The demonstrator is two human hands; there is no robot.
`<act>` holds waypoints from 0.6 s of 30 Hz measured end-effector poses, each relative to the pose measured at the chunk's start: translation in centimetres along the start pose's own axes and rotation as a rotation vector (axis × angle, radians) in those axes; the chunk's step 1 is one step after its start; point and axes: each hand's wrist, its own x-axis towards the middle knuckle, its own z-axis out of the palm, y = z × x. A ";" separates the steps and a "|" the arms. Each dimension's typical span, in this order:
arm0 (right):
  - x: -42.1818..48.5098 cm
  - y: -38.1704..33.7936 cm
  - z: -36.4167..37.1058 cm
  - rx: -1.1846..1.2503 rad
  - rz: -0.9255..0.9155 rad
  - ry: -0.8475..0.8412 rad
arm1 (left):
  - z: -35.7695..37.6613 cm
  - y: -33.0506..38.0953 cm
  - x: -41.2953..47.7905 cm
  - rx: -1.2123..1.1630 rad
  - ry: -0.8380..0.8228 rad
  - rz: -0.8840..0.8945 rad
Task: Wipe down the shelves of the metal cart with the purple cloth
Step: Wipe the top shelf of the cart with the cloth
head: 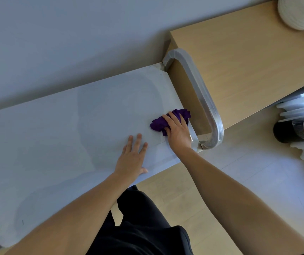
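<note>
1. A wooden desk stands just right of the cart, its side close against the cart's right end.
2. A bent metal handle, wrapped in clear film, arches over that right end between the cart and the desk, just right of the cloth.
3. A white ribbed object sits on the far right corner of the desk, cut off by the frame edge.
4. On the floor to the right lies a black bin lined with a clear bag that holds crumpled scraps; white ribbed pieces lie just beside it.
5. A plain grey wall runs behind the cart.
6. Dark trousers show at the near edge, between the two bare forearms.
7. The top shelf is flat pale metal with faint curved smear outlines across it.
8. The cloth is deep purple, bunched into a crumpled wad, lying on the top shelf near its right end.
9. The right hand grips the cloth, fingers bent over the top and thumb tucked into the folds; purple sticks out to the left and far side of it.
10. The left hand lies flat on the shelf by the near edge, fingers straight and slightly spread, just left of the cloth and apart from it.
</note>
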 end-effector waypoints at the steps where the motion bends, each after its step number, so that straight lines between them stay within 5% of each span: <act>1: 0.2 0.0 0.0 -0.004 -0.002 0.000 | -0.1 -0.1 0.2 0.000 0.005 -0.003; 12: 1.7 -0.6 -0.5 0.025 -0.017 0.018 | -1.4 -2.4 0.3 -0.097 0.135 -0.127; 18: 8.6 -2.3 -2.2 0.043 -0.011 0.055 | -1.2 -2.8 1.1 -0.117 0.053 -0.185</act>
